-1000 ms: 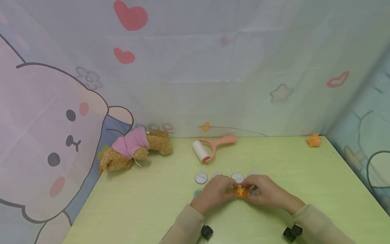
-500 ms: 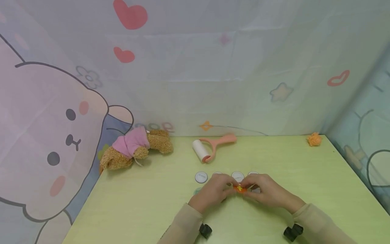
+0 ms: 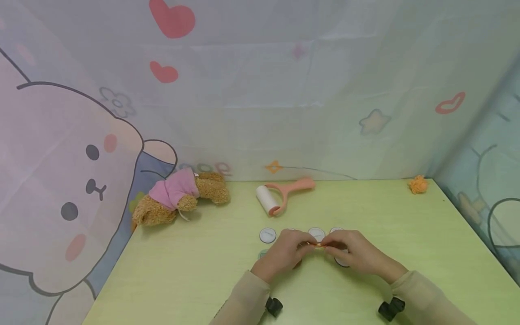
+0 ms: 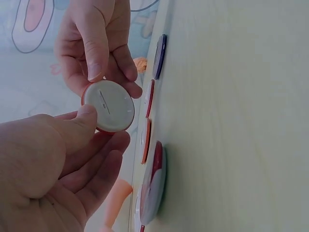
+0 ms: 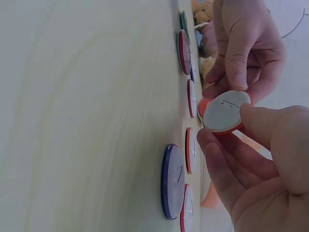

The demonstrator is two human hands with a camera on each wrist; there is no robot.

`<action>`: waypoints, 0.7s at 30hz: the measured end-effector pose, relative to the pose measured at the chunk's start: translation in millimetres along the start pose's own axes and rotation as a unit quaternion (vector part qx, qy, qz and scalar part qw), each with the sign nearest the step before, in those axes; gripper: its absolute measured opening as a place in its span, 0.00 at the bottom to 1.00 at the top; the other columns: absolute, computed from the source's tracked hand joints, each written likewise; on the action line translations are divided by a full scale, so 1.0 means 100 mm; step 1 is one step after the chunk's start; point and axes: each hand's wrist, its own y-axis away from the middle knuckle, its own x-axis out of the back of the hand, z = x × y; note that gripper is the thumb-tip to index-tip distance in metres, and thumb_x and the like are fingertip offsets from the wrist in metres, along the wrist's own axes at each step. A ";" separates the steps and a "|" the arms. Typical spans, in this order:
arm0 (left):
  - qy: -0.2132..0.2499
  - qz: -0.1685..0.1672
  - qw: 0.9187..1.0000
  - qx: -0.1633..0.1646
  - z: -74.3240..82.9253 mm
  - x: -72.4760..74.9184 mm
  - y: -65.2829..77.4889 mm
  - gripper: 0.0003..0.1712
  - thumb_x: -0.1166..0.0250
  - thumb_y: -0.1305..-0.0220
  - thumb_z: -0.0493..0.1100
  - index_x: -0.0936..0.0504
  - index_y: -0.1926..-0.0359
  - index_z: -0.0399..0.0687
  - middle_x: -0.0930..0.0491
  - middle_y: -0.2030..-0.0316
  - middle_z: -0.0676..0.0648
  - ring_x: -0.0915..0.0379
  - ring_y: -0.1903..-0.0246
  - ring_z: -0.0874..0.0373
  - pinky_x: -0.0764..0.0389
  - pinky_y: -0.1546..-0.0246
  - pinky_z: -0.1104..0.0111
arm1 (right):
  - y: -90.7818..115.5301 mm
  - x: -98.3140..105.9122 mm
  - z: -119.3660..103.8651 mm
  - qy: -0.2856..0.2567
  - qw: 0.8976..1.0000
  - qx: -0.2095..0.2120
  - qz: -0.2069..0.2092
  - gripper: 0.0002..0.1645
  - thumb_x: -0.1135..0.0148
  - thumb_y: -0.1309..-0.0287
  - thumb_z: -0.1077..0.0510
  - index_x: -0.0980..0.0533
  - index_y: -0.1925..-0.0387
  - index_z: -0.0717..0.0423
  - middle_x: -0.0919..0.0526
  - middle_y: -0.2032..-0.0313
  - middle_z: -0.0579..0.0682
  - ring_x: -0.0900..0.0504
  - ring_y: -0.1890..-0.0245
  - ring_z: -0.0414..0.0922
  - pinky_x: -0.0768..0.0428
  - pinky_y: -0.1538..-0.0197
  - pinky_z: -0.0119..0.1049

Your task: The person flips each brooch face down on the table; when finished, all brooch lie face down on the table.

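Note:
Both hands pinch one round pin badge between thumbs and fingers, above the table. My left hand grips its left edge and my right hand its right edge. In the head view the badge stands nearly edge-on. Both wrist views show its white back, pin bar and orange-red rim. Around the hands lie more badges: a white-backed one at the far left of the back row, another white one behind the fingers, a teal one partly under my left hand, and a dark-rimmed one by my right.
A lint roller with a pink handle lies behind the badges. A brown plush bear in a pink top lies at the back left. A small orange tangled ball sits at the back right corner of the table.
The badge has tipped from showing its orange face with a yellow figure to nearly edge-on in the head view. Both hands have turned it together and shifted only slightly.

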 end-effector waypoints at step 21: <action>0.006 0.021 1.000 -0.007 0.03 0.02 0.00 0.07 0.31 0.30 0.38 0.08 0.55 0.46 0.11 0.66 0.51 0.33 0.81 0.78 0.25 0.60 0.85 | 0.01 -0.03 0.03 -0.006 1.000 -0.023 0.017 0.10 0.35 0.27 0.59 0.15 0.49 0.45 0.13 0.56 0.41 0.12 0.57 0.42 0.13 0.59 0.35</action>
